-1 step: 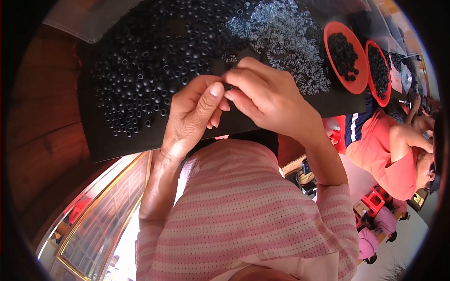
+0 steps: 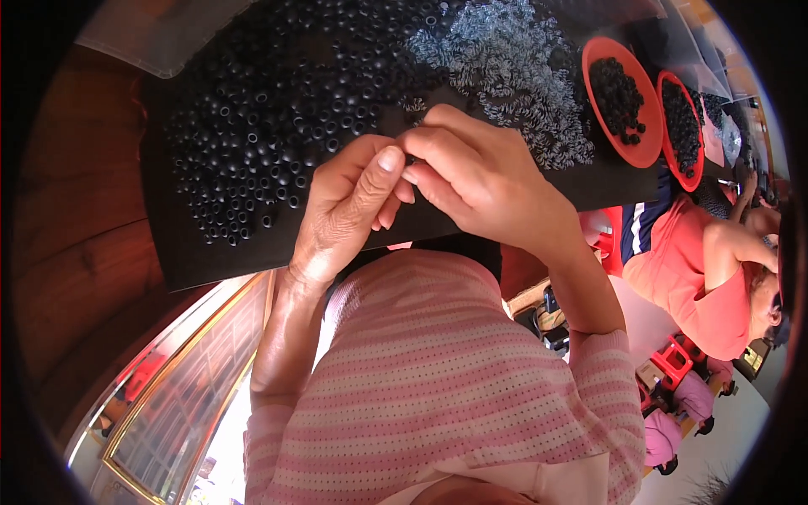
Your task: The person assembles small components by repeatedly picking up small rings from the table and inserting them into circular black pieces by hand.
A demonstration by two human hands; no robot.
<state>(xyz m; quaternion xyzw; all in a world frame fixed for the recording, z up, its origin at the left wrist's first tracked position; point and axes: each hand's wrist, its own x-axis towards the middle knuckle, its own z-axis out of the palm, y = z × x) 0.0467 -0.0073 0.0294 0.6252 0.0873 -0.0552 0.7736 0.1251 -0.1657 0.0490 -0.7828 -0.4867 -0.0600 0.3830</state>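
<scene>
- Our left hand and right hand pinch together; held piece hidden, can't tell.
- Black rubber rings, clear rings beside.
- Two red dishes on black mat; wood table.

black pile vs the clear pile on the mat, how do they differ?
The black rings are dark, chunky and tube-like; the clear rings are pale, thin and glinting. The black pile is spread wide on the left, the clear pile sits right, nearer the orange dishes. Both lie loose on the black mat.
</scene>
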